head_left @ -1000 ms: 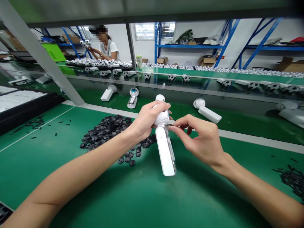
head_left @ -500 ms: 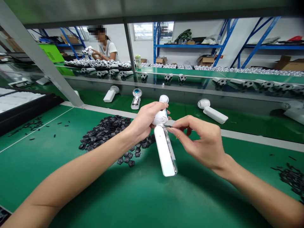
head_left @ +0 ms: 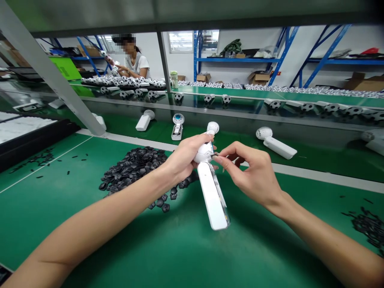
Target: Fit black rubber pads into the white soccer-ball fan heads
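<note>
My left hand (head_left: 185, 159) grips the round white head of a white handheld fan (head_left: 212, 196), whose long handle slants down toward me and to the right. Between the thumb and forefinger of my right hand (head_left: 250, 176) is a small black piece (head_left: 215, 156), pressed close against the fan's head. A heap of black pentagonal patches (head_left: 132, 170) lies on the green mat (head_left: 150, 248) beneath my left forearm, with a few scattered nearer the fan.
More white fans (head_left: 276, 147) lie on a green belt (head_left: 210, 130) behind a pale strip. Above stands a glassy shelf holding soccer-patterned pieces. A grey post (head_left: 51, 72) slants at left. A person (head_left: 135, 64) works far off. Black patches (head_left: 369, 228) lie at right.
The fan's handle has swung a little further to the right. The fans on the belt behind have shifted right, and the pieces on the shelf have shifted left.
</note>
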`<act>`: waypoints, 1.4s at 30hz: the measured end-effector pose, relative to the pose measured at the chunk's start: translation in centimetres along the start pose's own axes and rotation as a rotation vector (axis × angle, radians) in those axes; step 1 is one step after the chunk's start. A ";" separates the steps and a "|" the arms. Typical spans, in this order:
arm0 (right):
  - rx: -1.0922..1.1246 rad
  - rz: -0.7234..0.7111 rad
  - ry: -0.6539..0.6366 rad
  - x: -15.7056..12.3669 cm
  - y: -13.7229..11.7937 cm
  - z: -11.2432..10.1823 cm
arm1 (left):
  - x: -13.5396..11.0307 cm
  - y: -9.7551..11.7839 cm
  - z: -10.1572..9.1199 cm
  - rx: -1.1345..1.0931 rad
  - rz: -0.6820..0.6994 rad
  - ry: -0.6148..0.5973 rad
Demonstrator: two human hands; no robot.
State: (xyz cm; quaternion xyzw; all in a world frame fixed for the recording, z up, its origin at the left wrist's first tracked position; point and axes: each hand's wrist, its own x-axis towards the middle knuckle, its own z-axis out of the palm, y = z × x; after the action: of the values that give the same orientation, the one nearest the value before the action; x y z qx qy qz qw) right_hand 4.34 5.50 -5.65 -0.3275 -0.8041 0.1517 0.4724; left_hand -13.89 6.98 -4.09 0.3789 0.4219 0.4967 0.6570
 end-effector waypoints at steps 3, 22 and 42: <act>-0.004 -0.005 -0.019 -0.1 0.1 0.2 | -0.1 -0.5 0.2 0.022 0.026 -0.010; 0.149 0.128 -0.043 -0.2 -0.4 0.3 | -1.8 -0.8 1.4 0.235 0.174 0.106; 0.218 0.257 -0.010 -0.8 -1.5 -0.6 | -4.2 -0.1 2.9 0.369 0.338 0.142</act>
State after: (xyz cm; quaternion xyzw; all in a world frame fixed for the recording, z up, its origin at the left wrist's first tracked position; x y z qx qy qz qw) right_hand 4.58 3.80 -5.04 -0.3737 -0.7366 0.2988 0.4780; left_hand -11.77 2.68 -2.43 0.5217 0.4811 0.5396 0.4530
